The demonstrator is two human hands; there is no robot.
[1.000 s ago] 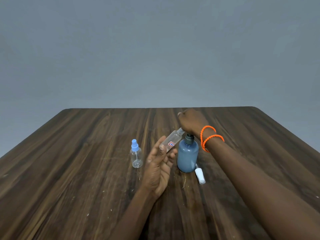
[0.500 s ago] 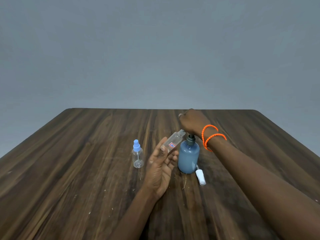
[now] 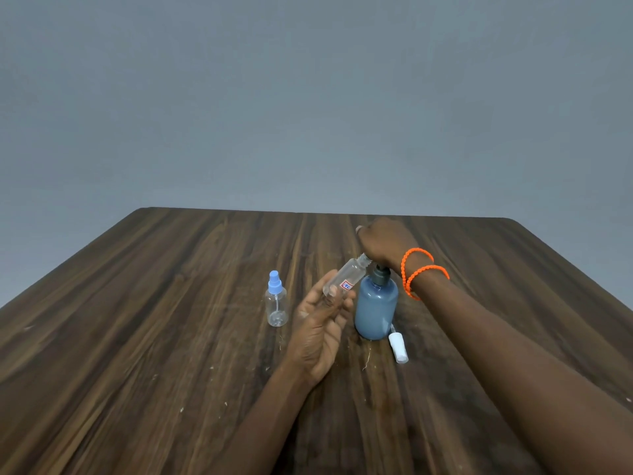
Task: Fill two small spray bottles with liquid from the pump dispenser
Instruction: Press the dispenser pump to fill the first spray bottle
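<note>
Compared with the frames before, little has changed: the right hand (image 3: 385,242) still rests curled over the head of the blue pump dispenser (image 3: 376,308), and the left hand (image 3: 320,332) still holds the uncapped clear spray bottle (image 3: 346,280) tilted, its neck at the pump. The second spray bottle with blue cap (image 3: 276,305) and the white cap (image 3: 398,347) stay in their places on the tabletop (image 3: 137,337).

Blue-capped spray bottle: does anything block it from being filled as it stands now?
Yes. The blue-capped spray bottle has its own blue spray cap on, closing the mouth. It stands apart on the table, left of the left hand and the pump dispenser, which lie between.
</note>
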